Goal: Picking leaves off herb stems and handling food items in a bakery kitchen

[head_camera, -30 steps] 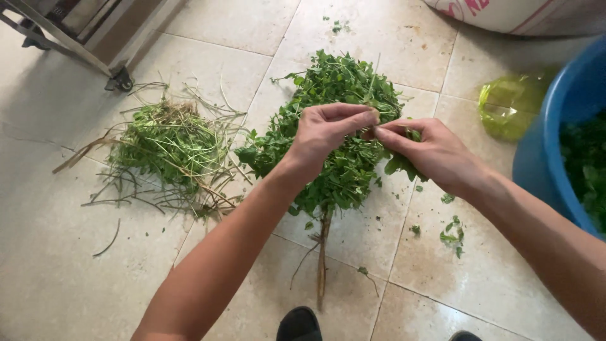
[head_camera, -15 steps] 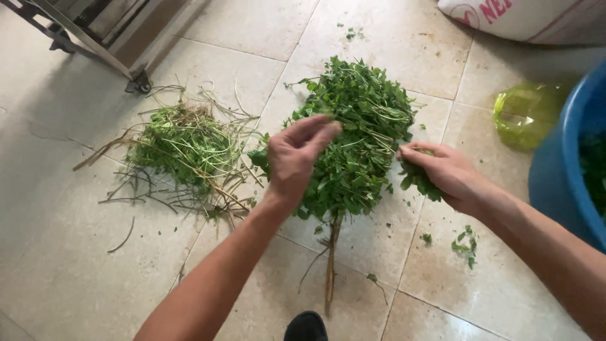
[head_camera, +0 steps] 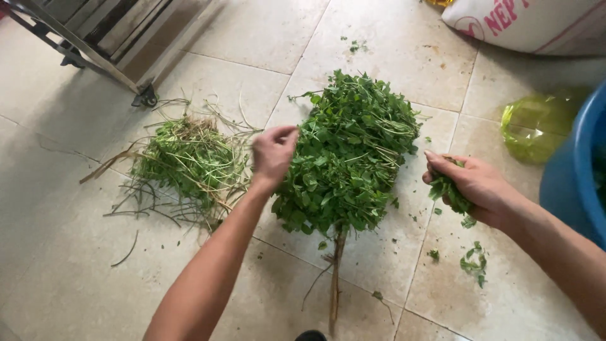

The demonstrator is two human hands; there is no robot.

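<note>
A big bunch of leafy green herbs (head_camera: 350, 151) lies on the tiled floor, its long stems (head_camera: 334, 278) pointing toward me. My left hand (head_camera: 273, 151) hovers at the bunch's left edge, blurred, fingers curled, with nothing clearly in it. My right hand (head_camera: 470, 184) is to the right of the bunch and grips a small clump of plucked leaves (head_camera: 449, 192). A few loose leaf bits (head_camera: 472, 262) lie on the tile below that hand.
A pile of discarded stems and roots (head_camera: 186, 161) lies left of the bunch. A blue tub (head_camera: 577, 170) holding greens stands at the right edge, a green plastic bag (head_camera: 530, 129) beside it. A white sack (head_camera: 536, 25) sits top right, a metal frame (head_camera: 95, 47) top left.
Both hands were together on the bunch; they have parted. The left hand swung left toward the discard pile, and the right hand pulled away rightward with plucked leaves.
</note>
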